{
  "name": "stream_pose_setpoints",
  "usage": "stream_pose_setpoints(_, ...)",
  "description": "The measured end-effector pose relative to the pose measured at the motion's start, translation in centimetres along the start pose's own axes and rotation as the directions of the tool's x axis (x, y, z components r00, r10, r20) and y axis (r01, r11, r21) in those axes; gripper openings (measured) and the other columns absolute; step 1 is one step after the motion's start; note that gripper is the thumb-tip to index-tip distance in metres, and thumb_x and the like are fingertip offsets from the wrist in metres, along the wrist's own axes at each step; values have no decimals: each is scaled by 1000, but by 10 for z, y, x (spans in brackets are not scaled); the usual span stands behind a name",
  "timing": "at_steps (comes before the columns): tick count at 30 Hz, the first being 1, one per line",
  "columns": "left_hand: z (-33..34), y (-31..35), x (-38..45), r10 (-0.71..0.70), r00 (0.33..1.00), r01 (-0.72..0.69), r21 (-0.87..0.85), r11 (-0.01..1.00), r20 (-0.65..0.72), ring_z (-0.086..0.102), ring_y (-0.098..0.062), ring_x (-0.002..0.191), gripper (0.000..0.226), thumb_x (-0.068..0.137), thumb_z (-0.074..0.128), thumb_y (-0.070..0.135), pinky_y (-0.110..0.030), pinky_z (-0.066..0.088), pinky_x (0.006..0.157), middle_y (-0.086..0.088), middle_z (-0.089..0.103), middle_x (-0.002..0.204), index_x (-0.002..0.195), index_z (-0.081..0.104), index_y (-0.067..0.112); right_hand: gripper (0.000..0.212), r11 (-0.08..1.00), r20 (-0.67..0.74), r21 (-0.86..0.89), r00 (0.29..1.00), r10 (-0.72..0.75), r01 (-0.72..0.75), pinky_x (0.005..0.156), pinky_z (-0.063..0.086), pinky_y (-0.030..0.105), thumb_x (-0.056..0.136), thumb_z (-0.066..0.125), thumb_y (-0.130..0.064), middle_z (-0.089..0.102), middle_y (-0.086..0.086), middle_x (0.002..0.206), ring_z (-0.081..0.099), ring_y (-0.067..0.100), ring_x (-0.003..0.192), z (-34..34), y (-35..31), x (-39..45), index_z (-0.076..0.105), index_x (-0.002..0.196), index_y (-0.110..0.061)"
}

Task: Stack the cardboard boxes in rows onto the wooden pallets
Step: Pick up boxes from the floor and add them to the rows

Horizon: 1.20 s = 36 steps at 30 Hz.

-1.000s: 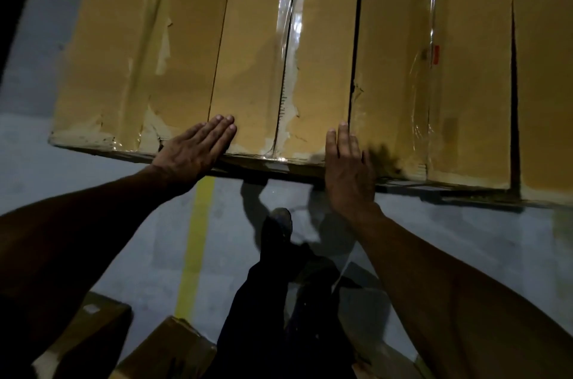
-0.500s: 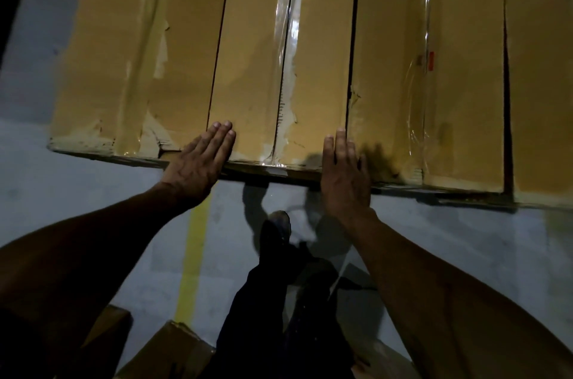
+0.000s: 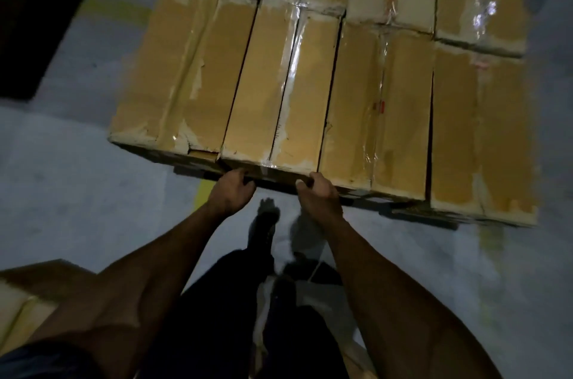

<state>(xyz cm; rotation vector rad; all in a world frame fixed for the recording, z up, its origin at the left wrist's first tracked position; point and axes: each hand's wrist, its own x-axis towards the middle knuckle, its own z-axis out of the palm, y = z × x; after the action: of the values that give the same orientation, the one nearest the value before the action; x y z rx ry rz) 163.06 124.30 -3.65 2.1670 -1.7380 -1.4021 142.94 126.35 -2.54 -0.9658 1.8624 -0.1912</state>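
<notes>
I have my left hand (image 3: 231, 192) and right hand (image 3: 319, 194) on the second cardboard box (image 3: 279, 93) at the stack's near edge, fingers curled on its front face; I'd push evenly, keeping it flush with its neighbours.

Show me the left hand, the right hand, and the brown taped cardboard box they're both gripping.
left hand (image 3: 232, 192), head view, back of the hand
right hand (image 3: 319, 194), head view, back of the hand
brown taped cardboard box (image 3: 279, 93), head view, top face beside the tape seam
</notes>
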Motion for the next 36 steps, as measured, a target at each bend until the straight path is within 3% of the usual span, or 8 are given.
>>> stream_pose_setpoints(5,-16,10,-95,-40,981,13,-144,989,-189,59,-34,119,32,99,54,15,-36,45,96,-15,66,129,127,65,4,61,999,-24,29,999,-25,26,112,38,41,99,49,-52,48,8,151,45,29,137,-17,12,-82,45,149,-16)
stream_pose_setpoints(12,-50,17,-202,-21,969,-7,-111,994,-246,55,-34,125,37,102,52,22,-35,43,97,-15,62,137,134,61,6,61,995,-70,10,993,-94,95,109,39,38,100,48,-52,48,5,151,46,28,136,-49,12,-184,44,150,-18)
stream_pose_setpoints(17,-72,29,-235,29,968,-36,-24,999,-250,62,-39,103,29,100,52,20,-40,48,85,-23,68,114,111,68,-2,57,996,-124,49,990,-65,72,103,40,35,99,51,-51,52,4,148,49,26,133,-66,20,-227,48,147,-20)
stream_pose_setpoints(20,-84,39,-228,62,980,-58,26,998,-186,61,-32,86,29,99,51,20,-37,47,75,-23,69,101,100,68,-4,58,996,-162,90,987,4,11,107,41,37,97,52,-52,53,4,147,50,26,131,-74,25,-235,49,146,-21)
stream_pose_setpoints(23,-92,51,-206,143,984,-136,71,988,-110,64,-31,93,30,101,51,25,-34,46,75,-16,69,101,103,69,0,57,992,-222,122,973,68,-41,107,42,37,97,53,-52,54,4,145,51,27,131,-77,30,-238,51,145,-20)
stream_pose_setpoints(26,-96,64,-177,258,966,-259,179,949,28,66,-33,87,27,101,51,21,-31,41,67,-15,67,87,89,65,2,59,977,-280,178,946,166,-119,110,38,38,98,52,-49,50,6,149,48,29,135,-75,34,-237,48,147,-18)
stream_pose_setpoints(31,-98,71,-128,364,887,-453,389,802,283,65,-34,95,30,100,50,28,-34,48,73,-19,69,104,108,64,2,58,932,-345,250,876,338,-261,109,39,43,98,53,-48,51,13,147,48,34,134,-55,44,-254,48,146,-15)
stream_pose_setpoints(36,-83,87,-104,403,747,-655,485,579,528,66,-29,85,33,100,49,40,-40,57,75,-13,69,99,106,63,11,60,846,-392,365,761,518,-388,106,40,44,97,54,-49,53,15,142,48,35,131,-24,58,-287,47,144,-13)
